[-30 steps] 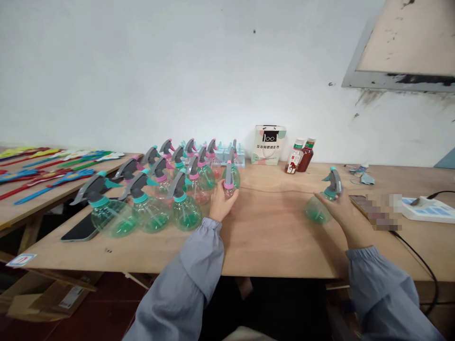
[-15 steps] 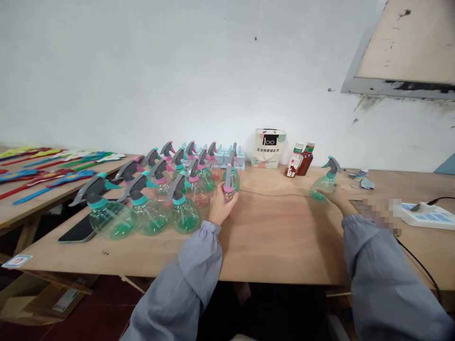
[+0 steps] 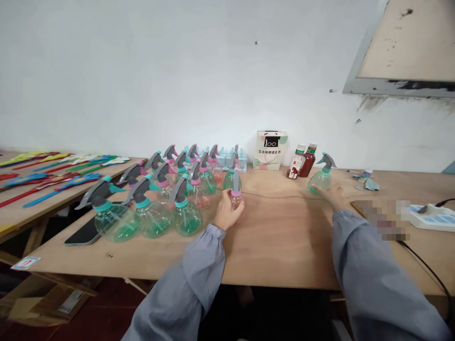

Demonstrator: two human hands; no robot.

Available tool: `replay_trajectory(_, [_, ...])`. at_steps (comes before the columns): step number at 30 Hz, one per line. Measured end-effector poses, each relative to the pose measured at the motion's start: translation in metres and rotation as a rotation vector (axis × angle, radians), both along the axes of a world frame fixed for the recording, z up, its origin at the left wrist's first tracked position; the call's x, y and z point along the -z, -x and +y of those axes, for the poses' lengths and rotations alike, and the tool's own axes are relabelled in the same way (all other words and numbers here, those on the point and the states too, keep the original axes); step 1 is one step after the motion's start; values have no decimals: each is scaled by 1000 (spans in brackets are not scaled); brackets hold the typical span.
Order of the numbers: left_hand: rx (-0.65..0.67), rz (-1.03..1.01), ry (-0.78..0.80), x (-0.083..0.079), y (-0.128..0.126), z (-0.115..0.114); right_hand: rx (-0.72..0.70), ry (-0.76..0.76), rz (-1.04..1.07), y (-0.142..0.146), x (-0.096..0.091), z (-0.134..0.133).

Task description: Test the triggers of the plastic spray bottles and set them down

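Observation:
My left hand (image 3: 228,211) is closed around a small clear spray bottle with a pink collar and grey trigger (image 3: 236,193), which stands on the wooden table (image 3: 280,241) at the right edge of a cluster of spray bottles (image 3: 167,199). My right hand (image 3: 331,194) reaches far over the table with fingers stretched out. Its fingertips are at the base of a green spray bottle with a teal collar (image 3: 322,175), which stands upright by itself near the wall.
A black phone (image 3: 84,232) lies by the nearest green bottles. A paper bag (image 3: 270,150) and two drink bottles (image 3: 300,161) stand at the wall. A white device with a black cable (image 3: 431,216) is at the right. Coloured flat tools (image 3: 53,173) cover the left table.
My right hand carried the green bottle away from me and stood it upright near the wall, then opened. My left hand stayed on the pink-collared bottle.

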State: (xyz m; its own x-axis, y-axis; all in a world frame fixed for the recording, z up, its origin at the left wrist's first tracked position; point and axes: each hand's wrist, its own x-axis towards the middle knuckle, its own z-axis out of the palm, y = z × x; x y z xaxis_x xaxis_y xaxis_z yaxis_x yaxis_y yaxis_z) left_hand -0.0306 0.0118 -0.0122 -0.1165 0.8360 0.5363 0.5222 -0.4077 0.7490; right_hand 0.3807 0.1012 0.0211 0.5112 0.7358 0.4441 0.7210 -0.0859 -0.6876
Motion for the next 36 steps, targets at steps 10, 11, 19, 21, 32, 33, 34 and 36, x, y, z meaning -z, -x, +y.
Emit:
replay_trajectory(10, [182,216,-97,12,-38,-17,-1007,-104,211,184,7,-86])
replay_trajectory(11, [199,259,-88,13,-41,-20,-1059,-108,263,199,2,-90])
replay_trajectory(19, [37,-16,-278,4,-21,-9,-1027,-167,506,222,-14,-89])
replay_trajectory(21, [-126,-162,-301,-6,-13,11,-1052,-158,483,217,-10,-88])
replay_trajectory(32, [-161,-119,66,-25,-4,106,-852,-222,634,196,-4,-78])
replay_trajectory(33, [-161,-88,90,-24,-3,107,-857,-229,675,195,-7,-80])
replay_trajectory(34, [-171,-54,107,-22,-3,105,-864,-225,723,195,-9,-82])
replay_trajectory(36, [-207,11,118,-19,-3,98,-893,-207,822,198,-15,-86])
